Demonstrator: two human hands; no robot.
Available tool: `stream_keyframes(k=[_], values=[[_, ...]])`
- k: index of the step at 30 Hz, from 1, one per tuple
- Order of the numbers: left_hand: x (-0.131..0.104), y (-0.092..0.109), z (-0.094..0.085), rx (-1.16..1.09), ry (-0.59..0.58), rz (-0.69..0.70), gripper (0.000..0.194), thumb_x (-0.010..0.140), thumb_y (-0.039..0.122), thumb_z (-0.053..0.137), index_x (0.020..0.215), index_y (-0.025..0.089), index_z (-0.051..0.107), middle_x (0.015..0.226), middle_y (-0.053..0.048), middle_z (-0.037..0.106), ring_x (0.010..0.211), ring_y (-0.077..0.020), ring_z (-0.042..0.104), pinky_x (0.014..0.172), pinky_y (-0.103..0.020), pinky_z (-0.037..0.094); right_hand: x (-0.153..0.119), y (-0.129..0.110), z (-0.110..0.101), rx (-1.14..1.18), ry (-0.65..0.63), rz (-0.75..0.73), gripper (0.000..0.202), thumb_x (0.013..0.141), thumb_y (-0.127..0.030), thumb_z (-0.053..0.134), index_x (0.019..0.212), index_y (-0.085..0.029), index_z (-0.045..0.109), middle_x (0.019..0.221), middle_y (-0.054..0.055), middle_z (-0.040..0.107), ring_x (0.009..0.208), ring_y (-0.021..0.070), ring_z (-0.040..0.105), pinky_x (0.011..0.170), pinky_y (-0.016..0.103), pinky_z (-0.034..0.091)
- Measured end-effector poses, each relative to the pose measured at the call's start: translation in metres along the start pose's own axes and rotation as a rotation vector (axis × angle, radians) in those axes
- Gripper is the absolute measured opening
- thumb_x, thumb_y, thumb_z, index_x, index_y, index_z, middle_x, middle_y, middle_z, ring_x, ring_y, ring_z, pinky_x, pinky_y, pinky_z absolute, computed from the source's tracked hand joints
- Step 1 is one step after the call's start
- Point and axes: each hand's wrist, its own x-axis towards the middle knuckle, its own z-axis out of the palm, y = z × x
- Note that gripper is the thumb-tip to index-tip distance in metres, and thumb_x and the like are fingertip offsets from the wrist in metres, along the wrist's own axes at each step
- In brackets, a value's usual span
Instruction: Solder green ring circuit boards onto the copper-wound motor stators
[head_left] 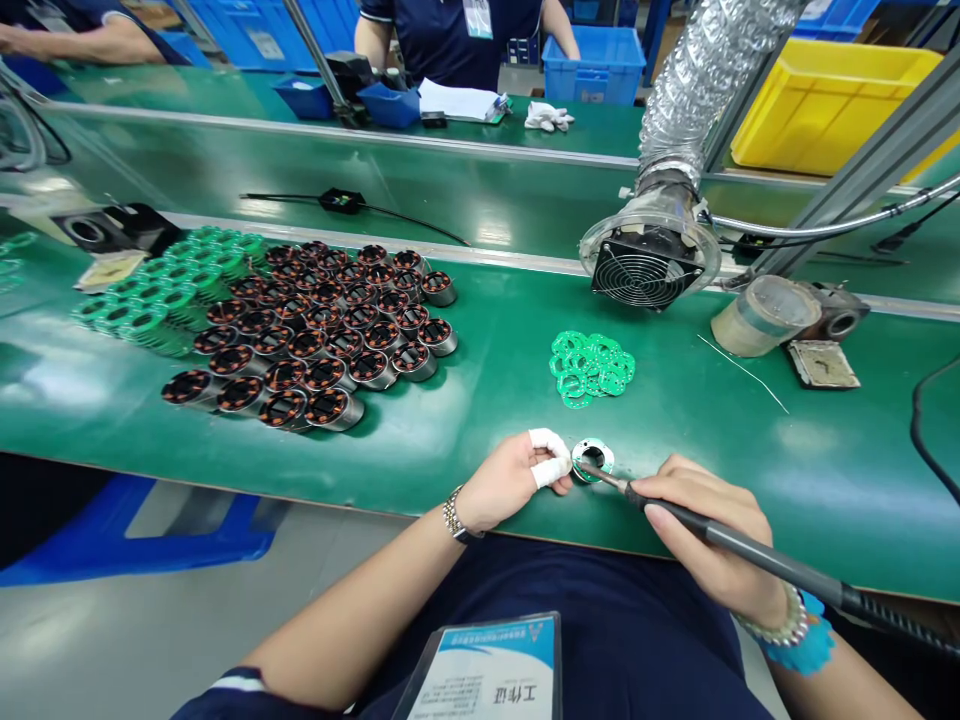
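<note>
A: Where is the small round part with a white and green ring-shaped top (607,463)?

B: It is on the shiny green table (480,370), in front of your tummy and between your two hands. Your left hand (499,485) is nearer, right by its left side. The hole in its top faces up.

A: What are your hands doing?

B: Your left finger and thumb, with white covers on their ends, are close together at the edge of the part. I can't tell if they pinch it or just touch it. Your right hand (712,525) is closed around a long, dark pen-shaped tool with a thin metal end (791,567).

A: Which way does that tool point?

B: It slants from low on your right up to the left. Its thin end reaches the ring top.

A: What else is near you?

B: A loose pile of flat green rings (616,378) sits just past the part. Rows of round metal parts with copper wire (346,415) are over to your left.
</note>
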Motion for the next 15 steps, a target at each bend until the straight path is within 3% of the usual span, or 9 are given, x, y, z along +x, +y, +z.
stream_keyframes(k=[9,15], values=[[0.000,0.001,0.000,0.006,0.001,0.007,0.015,0.073,0.024,0.062,0.072,0.012,0.054,0.064,-0.002,0.062,0.059,-0.0115,0.059,0.064,-0.026,0.048,0.001,-0.003,-0.006,-0.046,-0.024,-0.023,0.022,0.080,-0.008,0.053,0.097,-0.016,0.064,0.072,0.005,0.061,0.064,0.0161,0.055,0.056,0.030,0.046],[0.000,0.002,0.001,0.011,0.004,-0.007,0.016,0.073,0.026,0.062,0.073,0.012,0.053,0.063,-0.002,0.062,0.059,-0.0112,0.059,0.064,-0.025,0.047,0.011,0.013,-0.009,-0.109,-0.048,-0.084,0.025,0.085,-0.012,0.054,0.109,-0.020,0.057,0.086,0.005,0.065,0.078,0.0167,0.062,0.069,0.029,0.052]])
